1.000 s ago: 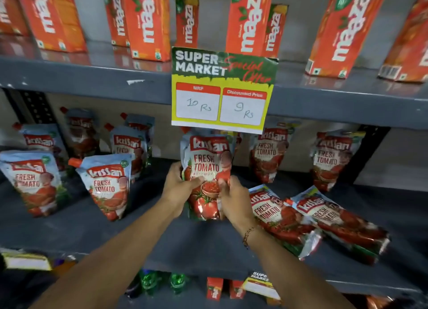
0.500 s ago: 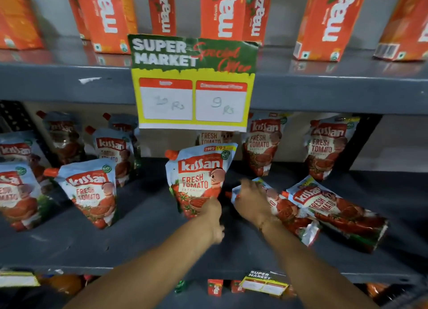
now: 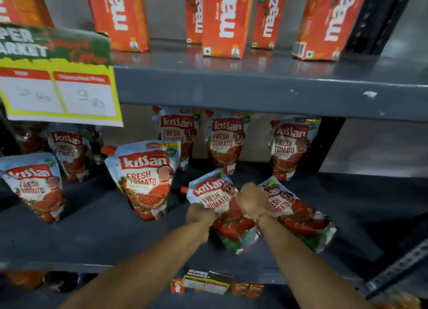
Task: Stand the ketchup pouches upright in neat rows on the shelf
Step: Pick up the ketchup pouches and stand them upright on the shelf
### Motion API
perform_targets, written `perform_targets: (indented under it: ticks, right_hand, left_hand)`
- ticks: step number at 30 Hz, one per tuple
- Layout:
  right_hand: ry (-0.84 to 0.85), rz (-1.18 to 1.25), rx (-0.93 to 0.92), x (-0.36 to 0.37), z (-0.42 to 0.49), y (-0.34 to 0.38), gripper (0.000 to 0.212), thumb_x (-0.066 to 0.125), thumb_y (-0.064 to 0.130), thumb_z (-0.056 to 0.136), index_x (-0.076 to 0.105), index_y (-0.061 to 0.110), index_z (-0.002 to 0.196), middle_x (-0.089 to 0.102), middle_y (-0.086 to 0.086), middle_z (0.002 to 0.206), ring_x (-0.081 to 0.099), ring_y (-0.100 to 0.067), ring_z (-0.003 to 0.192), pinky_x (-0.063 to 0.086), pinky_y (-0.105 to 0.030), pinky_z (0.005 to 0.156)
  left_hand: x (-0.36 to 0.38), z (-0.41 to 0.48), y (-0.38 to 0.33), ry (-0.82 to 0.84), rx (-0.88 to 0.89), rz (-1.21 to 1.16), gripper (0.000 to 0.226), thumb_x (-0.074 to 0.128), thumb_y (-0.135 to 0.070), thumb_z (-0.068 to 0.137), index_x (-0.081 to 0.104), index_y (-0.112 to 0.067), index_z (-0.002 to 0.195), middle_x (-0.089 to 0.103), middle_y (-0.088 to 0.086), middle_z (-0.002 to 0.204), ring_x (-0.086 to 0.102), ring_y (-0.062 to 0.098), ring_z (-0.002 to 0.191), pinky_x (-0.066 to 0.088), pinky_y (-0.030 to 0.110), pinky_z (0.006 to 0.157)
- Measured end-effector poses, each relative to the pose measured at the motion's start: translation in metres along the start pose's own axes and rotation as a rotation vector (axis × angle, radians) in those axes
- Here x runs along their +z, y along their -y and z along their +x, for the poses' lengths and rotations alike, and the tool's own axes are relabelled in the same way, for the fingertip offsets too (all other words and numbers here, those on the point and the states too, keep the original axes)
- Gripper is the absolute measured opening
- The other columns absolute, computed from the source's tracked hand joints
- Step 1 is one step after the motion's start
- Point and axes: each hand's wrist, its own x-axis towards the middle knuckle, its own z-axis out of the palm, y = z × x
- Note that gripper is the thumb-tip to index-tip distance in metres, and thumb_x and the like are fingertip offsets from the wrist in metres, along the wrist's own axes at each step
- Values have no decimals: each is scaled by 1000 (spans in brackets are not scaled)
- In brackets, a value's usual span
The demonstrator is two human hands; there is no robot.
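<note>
A red and white ketchup pouch (image 3: 222, 204) lies tilted on the grey shelf (image 3: 97, 237). My left hand (image 3: 199, 214) grips its left edge and my right hand (image 3: 252, 200) grips its right side. A second pouch lying flat (image 3: 298, 213) rests just right of it, partly under my right wrist. An upright front pouch (image 3: 147, 176) stands left of my hands, and another (image 3: 34, 186) at the far left. Upright pouches (image 3: 225, 139) line the back row, with one (image 3: 289, 146) at the right end.
A yellow and green price sign (image 3: 58, 77) hangs from the upper shelf edge (image 3: 254, 93). Orange juice cartons (image 3: 227, 19) stand on the upper shelf. A black upright post (image 3: 324, 144) bounds the shelf on the right. Small items and a tag (image 3: 206, 283) sit below.
The upright pouch was let go and stands alone. Both hands moved right and took hold of the lying pouch, lifting its top end. The view swung to the right.
</note>
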Motion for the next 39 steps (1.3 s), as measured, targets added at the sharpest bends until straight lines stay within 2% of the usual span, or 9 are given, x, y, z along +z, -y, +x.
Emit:
perform_targets:
  ticks: [2,7,11,17,22,24,26,32,39]
  right_hand:
    - [-137,83,-90,-2,-2,0,30,46,24,90,56,3,71,67,-24,100,62,-37,93,50,-38,75]
    - [-439,501,-288,4,-20,18,25,51,24,92,62,2,84,67,-17,86,61,-28,81,42,-28,67]
    - [-255,420,-371,16,-16,-37,24,53,23,92,61,0,89,68,-20,90,61,-31,85,33,-25,64]
    - [117,281,-398,-10,5,-44,19,59,18,83,67,9,97,72,-11,105,65,-24,98,51,-30,84]
    - [107,-125,36,-45,17,-91,61,52,39,72,48,13,127,53,-13,134,49,-32,122,40,-42,101]
    - [195,-75,205,-54,17,-109,94,59,57,63,29,11,140,43,-12,142,43,-32,129,37,-43,105]
    - [204,-44,192,-56,19,-115,84,62,50,73,29,7,138,44,-13,141,45,-30,128,41,-39,101]
    - [-47,156,210,-63,14,-123,29,43,20,89,51,7,114,64,-12,118,62,-29,104,52,-36,81]
    - [-560,782,-106,-70,-13,-126,33,41,7,90,47,16,121,60,-3,105,60,-16,91,49,-21,66]
  left_hand:
    - [-2,-2,-5,-112,189,89,32,67,2,78,66,-2,110,70,15,111,65,29,99,56,37,83]
    - [-34,-5,-34,-218,636,121,29,67,-6,82,51,-29,75,66,-10,86,60,2,78,53,27,71]
    - [0,-13,-9,-289,476,-19,16,64,-4,83,61,-8,98,69,7,99,65,24,96,54,42,87]
    - [50,-25,7,-535,-15,-286,60,61,-27,88,40,11,131,46,29,136,52,42,121,48,51,97]
    - [109,-54,4,44,-232,-287,54,42,-38,98,39,-6,141,57,17,116,57,31,94,50,38,79]
    - [125,-57,5,242,-255,-165,49,49,-31,96,45,-7,138,56,17,127,57,32,112,47,36,88]
    - [132,-55,6,298,-240,-140,44,55,-15,93,49,-6,136,55,18,136,54,32,124,47,37,89]
    - [135,-43,14,245,47,-57,32,67,6,80,63,-2,111,67,20,120,65,29,98,53,34,70]
    - [123,-44,-11,167,651,177,48,77,-6,73,49,-20,110,65,-5,106,64,15,103,54,35,91]
